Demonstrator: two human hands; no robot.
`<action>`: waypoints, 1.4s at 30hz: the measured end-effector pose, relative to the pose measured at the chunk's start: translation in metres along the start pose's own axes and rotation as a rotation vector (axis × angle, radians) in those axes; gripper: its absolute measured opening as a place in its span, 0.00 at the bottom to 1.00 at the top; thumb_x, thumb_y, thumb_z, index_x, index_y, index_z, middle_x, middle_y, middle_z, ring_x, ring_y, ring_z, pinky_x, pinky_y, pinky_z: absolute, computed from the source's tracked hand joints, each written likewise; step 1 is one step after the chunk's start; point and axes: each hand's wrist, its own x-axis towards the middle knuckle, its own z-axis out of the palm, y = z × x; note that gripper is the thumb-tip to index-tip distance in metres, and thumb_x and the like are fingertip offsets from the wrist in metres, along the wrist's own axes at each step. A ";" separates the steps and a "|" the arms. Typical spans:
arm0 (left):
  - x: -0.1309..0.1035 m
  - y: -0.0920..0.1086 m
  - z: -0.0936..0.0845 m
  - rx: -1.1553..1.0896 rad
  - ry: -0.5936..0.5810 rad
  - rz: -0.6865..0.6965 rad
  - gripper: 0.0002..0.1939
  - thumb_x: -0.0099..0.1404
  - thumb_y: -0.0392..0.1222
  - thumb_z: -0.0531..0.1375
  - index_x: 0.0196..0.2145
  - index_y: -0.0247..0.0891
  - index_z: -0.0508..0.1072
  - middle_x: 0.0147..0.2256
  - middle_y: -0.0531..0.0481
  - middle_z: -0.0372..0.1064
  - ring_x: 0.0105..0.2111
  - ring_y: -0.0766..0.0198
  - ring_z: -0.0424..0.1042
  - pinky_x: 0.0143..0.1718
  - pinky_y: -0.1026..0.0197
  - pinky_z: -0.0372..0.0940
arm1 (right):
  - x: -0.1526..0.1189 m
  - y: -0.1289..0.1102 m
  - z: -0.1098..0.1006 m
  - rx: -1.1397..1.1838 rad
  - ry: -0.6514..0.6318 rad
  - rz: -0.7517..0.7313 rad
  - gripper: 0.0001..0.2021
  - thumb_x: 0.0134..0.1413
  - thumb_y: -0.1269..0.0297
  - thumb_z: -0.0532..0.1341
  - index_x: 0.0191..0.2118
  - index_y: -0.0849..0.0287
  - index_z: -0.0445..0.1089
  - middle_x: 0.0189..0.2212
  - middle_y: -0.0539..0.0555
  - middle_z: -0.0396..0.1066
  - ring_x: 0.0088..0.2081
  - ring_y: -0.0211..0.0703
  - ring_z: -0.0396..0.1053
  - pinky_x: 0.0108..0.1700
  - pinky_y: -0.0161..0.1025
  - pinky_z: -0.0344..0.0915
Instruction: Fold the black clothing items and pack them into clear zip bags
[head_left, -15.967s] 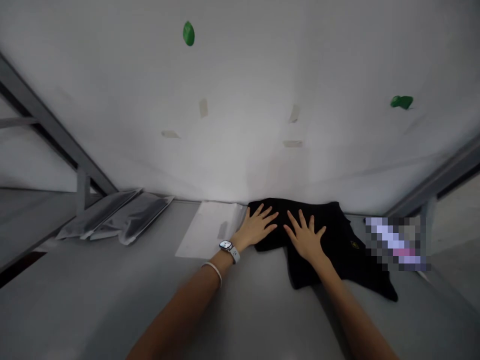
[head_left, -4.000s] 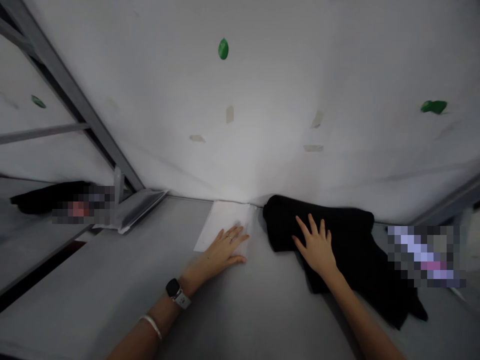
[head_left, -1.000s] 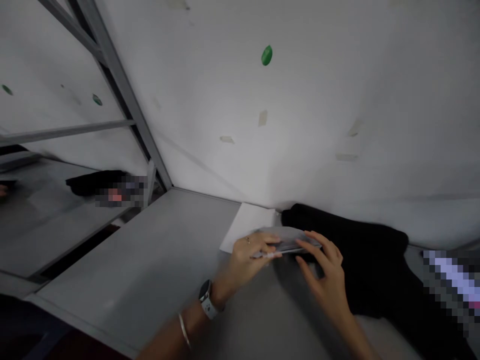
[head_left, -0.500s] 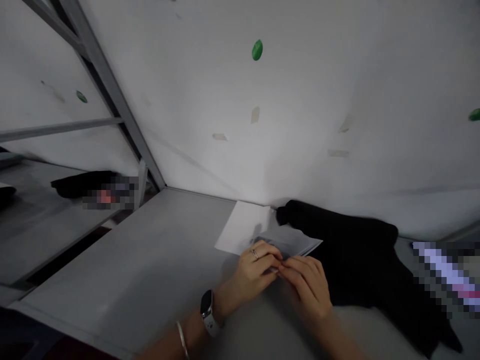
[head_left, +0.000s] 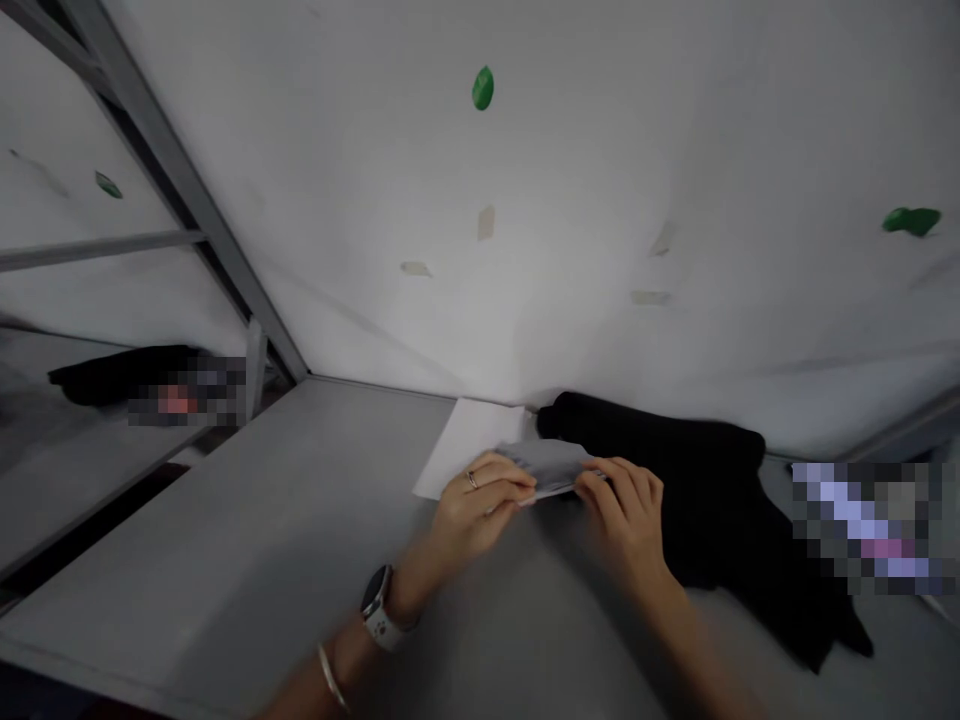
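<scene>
Both hands grip the near edge of a thin greyish-white sheet, perhaps paper or a plastic sleeve [head_left: 553,464]; I cannot tell which. My left hand [head_left: 480,505], with a ring and a wristwatch, pinches its left end. At the other end, my right hand [head_left: 626,510] has its fingers closed on the edge. Behind the left hand, a white sheet of paper [head_left: 459,440] lies flat on the grey tabletop [head_left: 300,500] against the wall. A black cloth garment [head_left: 697,500] is spread out just right of my right hand.
A white wall [head_left: 570,200] with green leaf-shaped stickers [head_left: 483,88] and tape scraps rises behind the table. On the left, a grey metal frame [head_left: 172,190] separates a second table bearing a black item [head_left: 112,372]. Blurred-out things [head_left: 862,520] lie at the right.
My hands have moved apart along the sheet's near edge, where before their fingertips met. The sheet now looks narrower and tilted up between them. The whole view has shifted slightly.
</scene>
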 end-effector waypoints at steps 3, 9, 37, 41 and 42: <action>0.002 -0.003 -0.003 -0.018 0.040 -0.081 0.06 0.63 0.30 0.59 0.33 0.38 0.74 0.33 0.49 0.76 0.38 0.63 0.74 0.41 0.58 0.71 | -0.002 0.016 0.002 -0.068 -0.032 0.004 0.04 0.61 0.71 0.57 0.38 0.58 0.69 0.38 0.56 0.75 0.43 0.48 0.69 0.46 0.47 0.57; 0.001 -0.011 -0.010 -0.119 0.167 -0.298 0.05 0.64 0.35 0.60 0.30 0.38 0.73 0.34 0.49 0.76 0.40 0.62 0.76 0.42 0.57 0.71 | -0.009 0.049 0.004 -0.060 -0.132 0.124 0.05 0.61 0.71 0.56 0.39 0.57 0.68 0.40 0.57 0.72 0.46 0.52 0.65 0.45 0.50 0.59; -0.005 -0.001 0.005 -0.075 -0.105 -0.007 0.10 0.65 0.31 0.58 0.42 0.39 0.75 0.42 0.45 0.76 0.49 0.60 0.74 0.48 0.55 0.73 | 0.001 0.016 -0.015 0.433 -0.496 0.005 0.28 0.56 0.62 0.61 0.61 0.59 0.57 0.64 0.66 0.52 0.62 0.59 0.55 0.58 0.60 0.61; -0.005 -0.003 0.006 -0.089 -0.089 -0.034 0.10 0.65 0.31 0.59 0.42 0.39 0.75 0.42 0.45 0.76 0.48 0.60 0.74 0.48 0.55 0.73 | 0.003 0.015 -0.019 0.463 -0.552 0.012 0.30 0.54 0.61 0.61 0.62 0.59 0.55 0.65 0.65 0.48 0.64 0.59 0.52 0.59 0.60 0.59; -0.005 -0.004 0.006 -0.095 -0.086 -0.045 0.10 0.65 0.30 0.59 0.42 0.39 0.75 0.42 0.45 0.76 0.49 0.60 0.74 0.48 0.55 0.73 | 0.003 0.014 -0.019 0.467 -0.551 0.013 0.30 0.54 0.62 0.61 0.62 0.59 0.55 0.65 0.66 0.48 0.64 0.59 0.51 0.59 0.60 0.59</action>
